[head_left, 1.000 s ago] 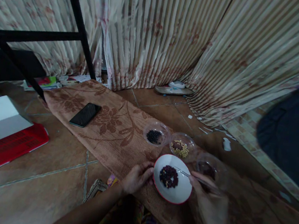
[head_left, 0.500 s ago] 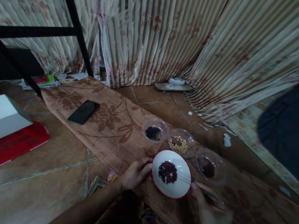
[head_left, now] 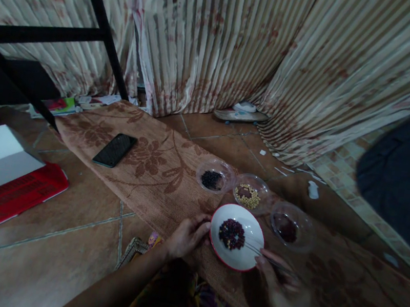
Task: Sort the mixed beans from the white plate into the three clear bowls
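left hand [head_left: 186, 236] palm-in, gripping the rim of the white bowl [head_left: 252, 227], right hand [head_left: 282, 280] angled in opposite, pinching thin sticks [head_left: 252, 247], tips by the dark beans [head_left: 231, 234], clear cups [head_left: 303, 236] crowding the far side, roomier cloth [head_left: 154, 200] toward the phone [head_left: 115, 149]

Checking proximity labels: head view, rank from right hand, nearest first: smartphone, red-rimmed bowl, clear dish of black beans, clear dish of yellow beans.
1. Red-rimmed bowl: left of right hand, by its fingertips.
2. Clear dish of yellow beans: just beyond the bowl.
3. Clear dish of black beans: further left.
4. Smartphone: farthest left.
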A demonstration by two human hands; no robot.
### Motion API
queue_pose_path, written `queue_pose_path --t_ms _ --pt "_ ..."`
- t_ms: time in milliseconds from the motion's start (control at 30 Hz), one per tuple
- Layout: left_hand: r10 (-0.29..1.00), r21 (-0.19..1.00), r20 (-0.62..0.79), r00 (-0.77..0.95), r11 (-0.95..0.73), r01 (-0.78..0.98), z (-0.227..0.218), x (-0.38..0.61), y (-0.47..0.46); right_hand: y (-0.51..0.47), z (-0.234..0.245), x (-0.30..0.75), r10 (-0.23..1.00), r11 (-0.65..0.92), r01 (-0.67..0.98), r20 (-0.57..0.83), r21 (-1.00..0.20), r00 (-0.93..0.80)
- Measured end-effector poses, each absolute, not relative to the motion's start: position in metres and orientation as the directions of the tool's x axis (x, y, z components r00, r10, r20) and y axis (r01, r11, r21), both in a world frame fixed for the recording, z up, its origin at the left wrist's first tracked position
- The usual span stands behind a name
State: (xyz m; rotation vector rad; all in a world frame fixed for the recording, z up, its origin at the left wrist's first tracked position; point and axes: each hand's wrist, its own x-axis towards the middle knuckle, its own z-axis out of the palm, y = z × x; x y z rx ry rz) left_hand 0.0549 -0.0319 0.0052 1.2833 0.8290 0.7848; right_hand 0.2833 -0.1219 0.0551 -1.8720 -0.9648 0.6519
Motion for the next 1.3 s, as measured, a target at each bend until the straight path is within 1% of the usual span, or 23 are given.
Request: queue_pose_path --t_ms 133,233,433,700,1033,1300 --pt "0.862 0.990 -0.093 0.497 0.135 -0.050 0.005 0.056 -0.032 -0.122 0.058 0.282 0.850 -0.187 0.443 0.082 -0.877 0.521" --pt "0.864 0.988 -0.091 0.495 0.139 -0.063 0.006 0.057 -0.032 -0.122 0.060 0.280 0.845 -0.160 0.468 0.125 -0.869 0.520" --pt "0.858 0.987 -0.093 0.506 0.148 -0.069 0.004 0.057 -0.031 -0.123 0.052 0.282 0.826 -0.233 0.464 0.077 -0.855 0.558" --pt "0.857 0.989 -0.088 0.508 0.138 -0.060 0.003 0.056 -0.031 -0.122 0.034 0.286 0.898 -0.123 0.537 0.137 -0.835 0.419" --pt "0.863 0.993 -0.079 0.500 0.111 -0.035 0.003 0.056 -0.032 -0.119 0.036 0.285 0.911 -0.102 0.560 0.149 -0.822 0.385" --pt "0.855 0.994 -0.075 0.513 0.106 -0.033 0.004 0.056 -0.030 -0.119 0.025 0.289 0.907 -0.091 0.563 0.166 -0.822 0.387"
